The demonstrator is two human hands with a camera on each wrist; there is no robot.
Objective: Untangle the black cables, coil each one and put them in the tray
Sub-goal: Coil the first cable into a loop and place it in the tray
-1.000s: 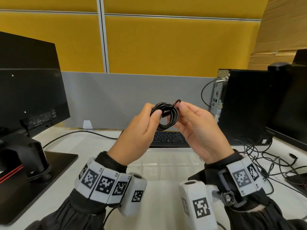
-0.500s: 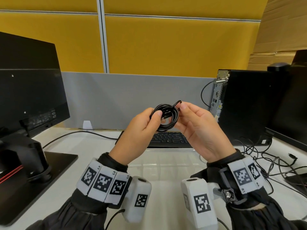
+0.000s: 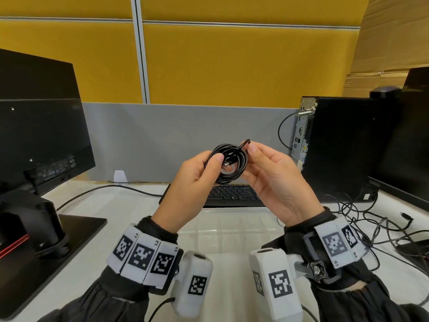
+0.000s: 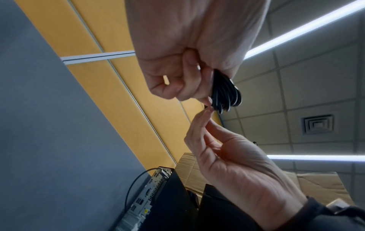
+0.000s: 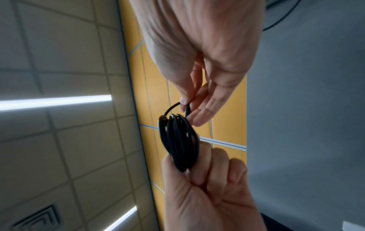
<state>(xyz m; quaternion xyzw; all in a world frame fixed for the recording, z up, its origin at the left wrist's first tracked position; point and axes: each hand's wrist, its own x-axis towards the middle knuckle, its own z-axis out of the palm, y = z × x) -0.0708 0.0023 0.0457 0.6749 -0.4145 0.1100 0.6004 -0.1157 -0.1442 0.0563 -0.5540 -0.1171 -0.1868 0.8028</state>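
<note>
Left hand: clamped on the coil, thumb over the 9 o'clock side of the loops, fingers curled behind; likely pinned so the turns cannot spring apart
Right hand: thumb and forefinger pinching the free end at the coil's 1 o'clock; other fingers loosely spread; probably set to tuck or wrap that end round the bundle
Coil: held in the air between both hands, above the far edge of the tray, several tight black loops; a plug shows inside the ring
Tray: clear, on the desk straight below the hands at 6 o'clock; looks bare, hard to tell through the plastic
Loose cables: tangled heap on the desk at 4 o'clock, near the right wrist, still to sort
Keyboard: just beyond the tray, under the coil
Surroundings: monitor at 9 o'clock, computer tower at 3 o'clock
In the way: nothing between coil and tray; a slack free end could unwind the coil on release
</note>
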